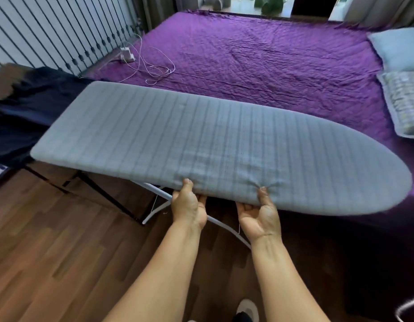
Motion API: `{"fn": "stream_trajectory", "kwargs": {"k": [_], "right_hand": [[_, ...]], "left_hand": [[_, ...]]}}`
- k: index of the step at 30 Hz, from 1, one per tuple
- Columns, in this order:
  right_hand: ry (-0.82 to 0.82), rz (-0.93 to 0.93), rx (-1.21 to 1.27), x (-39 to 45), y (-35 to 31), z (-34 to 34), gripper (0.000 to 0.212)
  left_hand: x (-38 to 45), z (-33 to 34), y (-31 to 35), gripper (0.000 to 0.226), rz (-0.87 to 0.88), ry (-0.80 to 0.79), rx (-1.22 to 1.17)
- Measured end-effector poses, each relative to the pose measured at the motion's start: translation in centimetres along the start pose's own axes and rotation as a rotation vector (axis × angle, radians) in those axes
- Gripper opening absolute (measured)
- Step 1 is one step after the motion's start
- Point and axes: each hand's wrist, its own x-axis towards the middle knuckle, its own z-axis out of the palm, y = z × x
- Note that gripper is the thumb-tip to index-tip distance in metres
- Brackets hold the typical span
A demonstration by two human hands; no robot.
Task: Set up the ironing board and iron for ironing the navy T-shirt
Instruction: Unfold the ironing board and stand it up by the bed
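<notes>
Both hands grip the near long edge of the ironing board (pixel 201 145), thumbs on top, remaining fingers curled underneath. Left hand (pixel 188 205): thumb pressed flat on the grey cover. Right hand (pixel 259 214): thumb pinching a fold of cover against the edge. Board held roughly level, nose toward 3 o'clock, over the wooden floor (pixel 50 240); white legs (pixel 159 196) partly unfolded beneath, apparently not yet locked. Two-hand edge grip probably steadies the board while positioning. Navy T-shirt (pixel 22 112) lies at 9 o'clock, draped on a table. Purple bedspread (pixel 259 66) at 12. Iron not in view.
</notes>
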Motion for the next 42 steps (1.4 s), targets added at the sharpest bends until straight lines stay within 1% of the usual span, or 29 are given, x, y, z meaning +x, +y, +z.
{"fn": "stream_trajectory", "kwargs": {"k": [6,14,19,25,29,37,42], "right_hand": [[0.009,-0.024,-0.002,0.3,-0.4,-0.5,0.015],[0.029,-0.029,-0.027,-0.5,-0.1,-0.8,0.011],[0.03,-0.007,-0.056,0.1,-0.5,-0.1,0.01],[0.049,0.023,-0.045,0.5,-0.3,0.6,0.024],[0.07,0.053,-0.049,1.0,1.4,1.8,0.014],[0.04,0.065,-0.051,1.9,1.7,1.0,0.019],[0.06,0.098,-0.08,1.9,1.4,1.6,0.02]], "left_hand": [[-0.4,0.2,0.2,0.035,-0.044,-0.061,0.052],[-0.4,-0.7,0.5,0.035,-0.102,-0.041,0.039],[0.0,0.5,0.9,0.035,-0.099,-0.016,0.076],[0.3,0.4,1.3,0.038,-0.102,0.011,0.084],[1.8,0.1,2.6,0.041,-0.097,0.021,0.034],[3.9,-0.4,3.0,0.042,-0.14,-0.052,0.056],[4.6,0.4,2.7,0.049,-0.212,-0.117,-0.007]]}}
